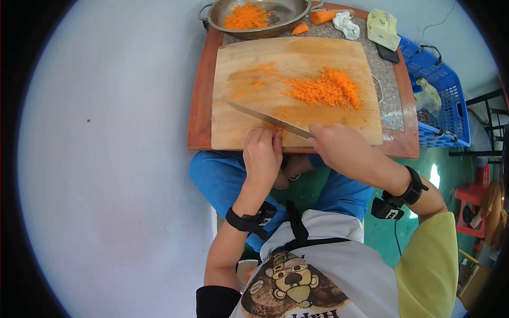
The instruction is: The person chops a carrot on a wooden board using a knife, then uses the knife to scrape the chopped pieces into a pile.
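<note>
While the right hand (342,146) clamps its fingers round the long steel knife (265,117), blade slanting far-left across the pale wooden board (233,58), the left hand (261,156), fingers bunched, is nearer, right beside small orange carrot scraps (280,128).

Home-like room, small red-framed table (200,114) against plain pale wall (116,159), green floor (379,233), blue plastic basket (450,87).
</note>
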The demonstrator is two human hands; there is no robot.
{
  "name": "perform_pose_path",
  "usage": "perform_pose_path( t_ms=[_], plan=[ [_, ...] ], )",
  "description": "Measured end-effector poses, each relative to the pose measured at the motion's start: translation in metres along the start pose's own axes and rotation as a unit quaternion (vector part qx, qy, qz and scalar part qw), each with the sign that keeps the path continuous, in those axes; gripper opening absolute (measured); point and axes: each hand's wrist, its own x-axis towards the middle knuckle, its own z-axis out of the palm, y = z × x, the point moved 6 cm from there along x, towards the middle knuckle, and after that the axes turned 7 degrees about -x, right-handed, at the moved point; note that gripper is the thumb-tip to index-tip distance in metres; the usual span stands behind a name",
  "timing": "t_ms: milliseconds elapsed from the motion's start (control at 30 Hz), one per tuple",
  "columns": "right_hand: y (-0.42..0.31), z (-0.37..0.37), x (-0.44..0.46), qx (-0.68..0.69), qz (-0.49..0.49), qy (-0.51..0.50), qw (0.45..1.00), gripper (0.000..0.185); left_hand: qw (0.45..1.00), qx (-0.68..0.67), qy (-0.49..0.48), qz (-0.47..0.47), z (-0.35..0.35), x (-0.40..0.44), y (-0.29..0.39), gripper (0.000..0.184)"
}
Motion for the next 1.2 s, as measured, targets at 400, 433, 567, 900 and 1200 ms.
perform_pose_path(
  t_ms=[400, 433, 567, 900, 1200],
  plan=[
    [0.003, -0.002, -0.004, -0.02, 0.036, -0.014, 0.999, 0.015, 1.0, -0.017, 0.011, -0.012, 0.002, -0.001, -0.004, 0.007],
    [0.003, -0.002, -0.004, -0.02, 0.035, -0.015, 0.999, 0.015, 1.0, -0.016, 0.011, -0.007, 0.002, 0.0, -0.004, 0.007],
    [0.001, -0.003, -0.004, -0.03, 0.016, -0.011, 0.999, 0.012, 1.0, -0.012, 0.009, -0.008, 0.001, -0.001, -0.003, 0.007],
    [-0.002, -0.007, -0.003, -0.038, 0.0, -0.011, 0.999, 0.011, 1.0, -0.022, 0.009, -0.011, 0.001, -0.001, -0.003, 0.007],
    [-0.001, -0.003, -0.01, -0.061, -0.05, 0.016, 0.997, 0.015, 0.997, -0.034, -0.009, -0.061, 0.002, -0.003, -0.009, 0.006]
  ],
)
